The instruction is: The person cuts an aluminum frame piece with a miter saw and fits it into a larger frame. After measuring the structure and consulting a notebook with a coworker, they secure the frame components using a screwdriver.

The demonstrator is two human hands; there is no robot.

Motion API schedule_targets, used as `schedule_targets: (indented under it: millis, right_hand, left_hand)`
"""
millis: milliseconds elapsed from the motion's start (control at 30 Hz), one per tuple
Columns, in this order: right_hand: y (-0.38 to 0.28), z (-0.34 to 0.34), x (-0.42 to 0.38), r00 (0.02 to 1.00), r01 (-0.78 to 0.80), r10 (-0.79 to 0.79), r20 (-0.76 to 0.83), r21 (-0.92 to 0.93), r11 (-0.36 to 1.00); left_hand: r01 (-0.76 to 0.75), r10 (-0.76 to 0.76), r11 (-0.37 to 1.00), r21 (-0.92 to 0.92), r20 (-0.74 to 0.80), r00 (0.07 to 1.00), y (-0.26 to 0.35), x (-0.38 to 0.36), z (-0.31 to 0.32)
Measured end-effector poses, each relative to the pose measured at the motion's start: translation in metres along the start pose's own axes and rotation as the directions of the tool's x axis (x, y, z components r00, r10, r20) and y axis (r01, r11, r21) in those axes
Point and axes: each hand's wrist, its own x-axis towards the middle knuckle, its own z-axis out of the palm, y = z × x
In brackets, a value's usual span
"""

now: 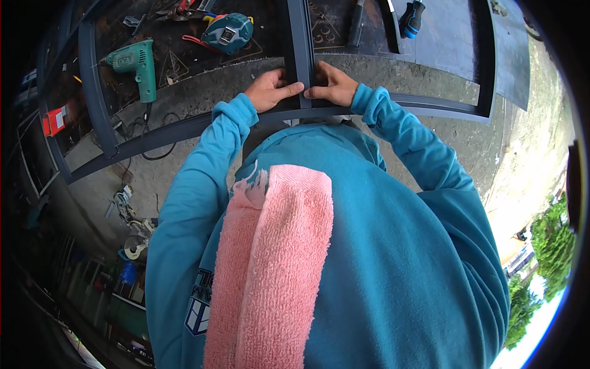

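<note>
Crossbar (298,37): part of the dark metal frame (184,129), running away from the body and meeting the near rail just below the hands; its end section lies between the two hands.
Left hand (270,90): on the crossbar's left side, mostly closed on it; the thumb reaches across its top face, the other fingers bend in at its side, their tips hidden.
Right hand (335,85): on the crossbar's right side, likewise mostly closed on it; the thumb tip presses its right edge near the left thumb, the index finger bends toward the bar farther up.
Underside grip: cannot tell how far the hidden fingers reach beneath the bar.
Near rail: passes just below both hands, nearer the body.
Left of the hands: a green drill (144,71) and, beyond it, a tape measure (228,32), both apart from the fingers.
Right of the hands: a screwdriver (412,19), well apart from them.
Towel (286,246): pink, hanging over the teal shirt (393,246).
</note>
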Motion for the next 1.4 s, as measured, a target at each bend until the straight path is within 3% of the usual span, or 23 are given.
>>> schedule_targets:
  millis: [100, 133, 233, 333, 433, 533, 633, 700, 767, 867, 967, 1000, 1100, 1400]
  right_hand:
    - [-0.012, -0.003, -0.005, 0.996, -0.094, 0.094, -0.011, -0.089, 0.991]
    - [0.012, -0.005, 0.003, 0.999, -0.046, 0.043, -0.03, -0.109, 0.993]
    - [-0.008, -0.002, -0.004, 0.997, -0.072, 0.076, 0.011, -0.19, 0.979]
    - [0.003, -0.004, 0.003, 0.999, 0.027, -0.021, 0.037, -0.152, 0.988]
    - [0.007, 0.0, 0.002, 0.994, -0.018, -0.013, -0.108, -0.285, 0.958]
    - [0.005, 0.01, -0.011, 0.873, 0.04, -0.335, -0.354, -0.632, 0.774]
    - [-0.008, 0.04, -0.06, 0.629, 0.356, -0.476, -0.614, -0.316, 0.879]
    - [0.01, 0.07, -0.091, 0.632, 0.415, -0.3, -0.714, -0.014, 0.909]
    - [0.038, 0.092, -0.104, 0.747, 0.192, 0.114, -0.655, 0.376, 0.907]
    - [0.035, 0.115, -0.094, 0.728, 0.111, 0.301, -0.615, 0.54, 0.834]
    - [0.046, 0.11, -0.06, 0.813, 0.346, 0.141, -0.565, 0.664, 0.663]
    - [0.045, 0.112, -0.052, 0.797, 0.39, 0.18, -0.577, 0.719, 0.575]
    - [0.059, 0.111, -0.042, 0.831, 0.406, 0.135, -0.54, 0.754, 0.517]
    - [0.053, 0.104, -0.05, 0.859, 0.331, 0.094, -0.503, 0.687, 0.646]
  left_hand:
    - [-0.033, 0.032, 0.996, 0.077, 0.016, 0.999, -0.004, 0.005, 0.0]
    - [-0.008, 0.006, 0.998, 0.067, 0.035, 0.999, 0.001, 0.003, 0.0]
    - [-0.002, 0.001, 1.0, 0.025, 0.045, 0.999, -0.004, 0.004, -0.002]
    - [-0.006, 0.0, 0.996, 0.09, 0.06, 0.998, -0.004, 0.006, -0.006]
    - [0.029, -0.034, 0.997, 0.068, 0.075, 0.997, -0.003, 0.005, -0.005]
    - [0.073, -0.076, 0.993, 0.091, 0.034, 0.997, 0.015, -0.005, 0.003]
    - [0.013, -0.027, 0.984, 0.178, 0.075, 0.997, 0.003, 0.008, -0.001]
    - [0.005, -0.025, 0.969, 0.245, 0.076, 0.997, 0.006, 0.006, 0.001]
    - [0.012, -0.033, 0.969, 0.249, 0.081, 0.996, 0.007, 0.005, 0.001]
    - [0.043, -0.06, 0.984, 0.17, 0.095, 0.994, 0.006, 0.006, 0.002]
    - [0.06, -0.07, 0.99, 0.128, 0.077, 0.995, 0.006, 0.006, 0.001]
    - [0.053, -0.063, 0.991, 0.12, 0.075, 0.995, 0.006, 0.006, 0.001]
    - [0.033, -0.038, 0.995, 0.098, 0.045, 0.998, 0.009, 0.004, 0.007]
    - [0.012, -0.015, 0.997, 0.08, 0.034, 0.999, 0.003, 0.005, 0.004]
